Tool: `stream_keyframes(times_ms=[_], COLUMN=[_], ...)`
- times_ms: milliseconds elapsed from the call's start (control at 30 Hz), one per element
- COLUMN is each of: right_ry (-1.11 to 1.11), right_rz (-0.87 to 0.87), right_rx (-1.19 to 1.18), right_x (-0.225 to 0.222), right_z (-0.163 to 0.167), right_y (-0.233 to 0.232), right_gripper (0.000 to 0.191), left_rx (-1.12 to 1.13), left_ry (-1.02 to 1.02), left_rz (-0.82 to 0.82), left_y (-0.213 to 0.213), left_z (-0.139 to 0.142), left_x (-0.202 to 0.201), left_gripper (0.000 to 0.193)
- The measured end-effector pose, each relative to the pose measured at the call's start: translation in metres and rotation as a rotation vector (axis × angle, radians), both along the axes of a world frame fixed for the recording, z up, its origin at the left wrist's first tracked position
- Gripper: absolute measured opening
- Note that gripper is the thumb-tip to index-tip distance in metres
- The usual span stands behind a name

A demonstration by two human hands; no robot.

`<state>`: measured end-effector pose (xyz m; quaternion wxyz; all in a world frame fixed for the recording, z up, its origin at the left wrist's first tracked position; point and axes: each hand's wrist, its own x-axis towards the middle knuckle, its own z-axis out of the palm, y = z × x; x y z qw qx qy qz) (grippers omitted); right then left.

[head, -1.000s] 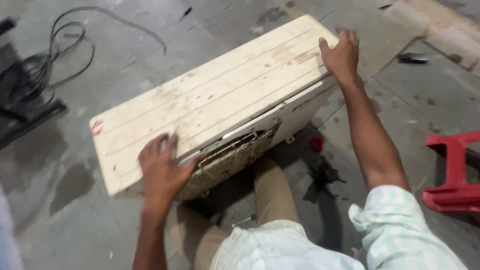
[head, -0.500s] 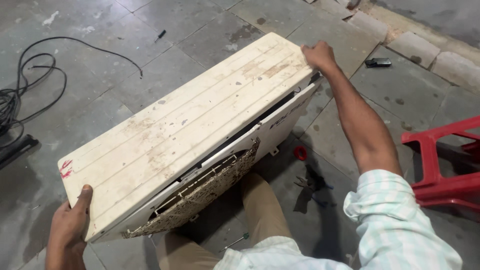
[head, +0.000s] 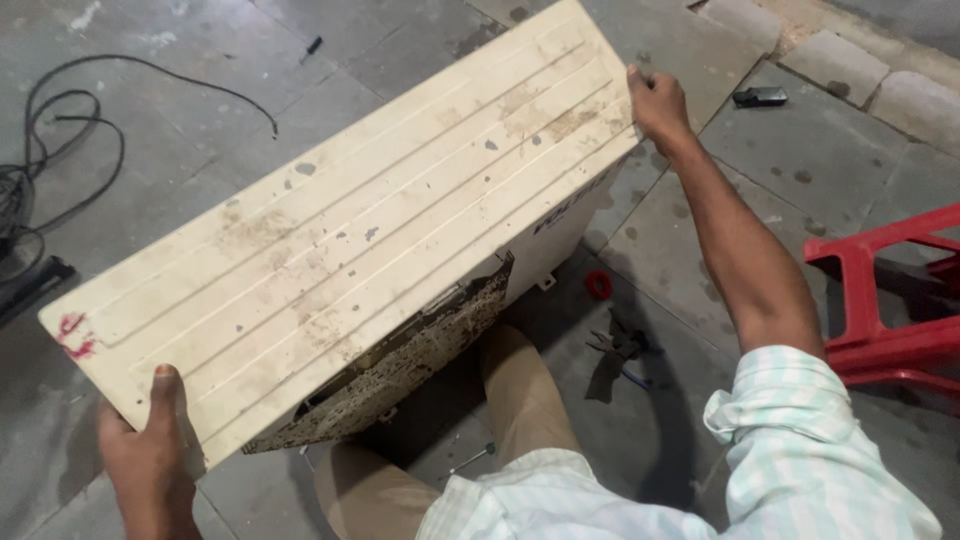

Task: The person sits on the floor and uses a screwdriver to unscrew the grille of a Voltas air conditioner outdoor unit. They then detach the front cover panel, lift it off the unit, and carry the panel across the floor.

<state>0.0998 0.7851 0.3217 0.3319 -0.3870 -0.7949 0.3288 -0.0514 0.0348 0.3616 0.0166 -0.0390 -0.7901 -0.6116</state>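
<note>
Gripping both ends of grimy cream casing (head: 380, 220).

The long cream panel (head: 370, 230) spans the middle of the view and blocks passage across it, gripped at its ends by the left hand (head: 150, 455) and right hand (head: 655, 100). Bare floor (head: 420, 40) lies open beyond. To the left, a black cable (head: 90, 130) obstructs. To the right, a red stool (head: 890, 300) stands close. Below the panel, what appear to be pliers (head: 612, 350) and a red ring (head: 598, 285) lie.
</note>
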Motion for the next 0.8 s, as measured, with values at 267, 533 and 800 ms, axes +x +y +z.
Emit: stream_keyframes(times_ms=[267,533,800], right_ry=[-0.062,-0.124,-0.112], right_rz=[-0.013,0.042,0.073], right_rx=[0.121,0.09,0.122], right_x=[-0.016,-0.009,-0.004], right_z=[-0.008,-0.007,-0.01], right_y=[-0.002,0.003,-0.001], right_gripper=[0.053,0.055,0.047], left_rx=[-0.053,0.009,-0.134], left_ry=[-0.024,-0.087,-0.065], left_rz=[0.044,0.01,0.063], left_y=[-0.009,-0.003,-0.003], left_z=[0.001,-0.004,0.002], left_x=[-0.009,-0.015,-0.017], left_gripper=[0.048,0.052,0.053])
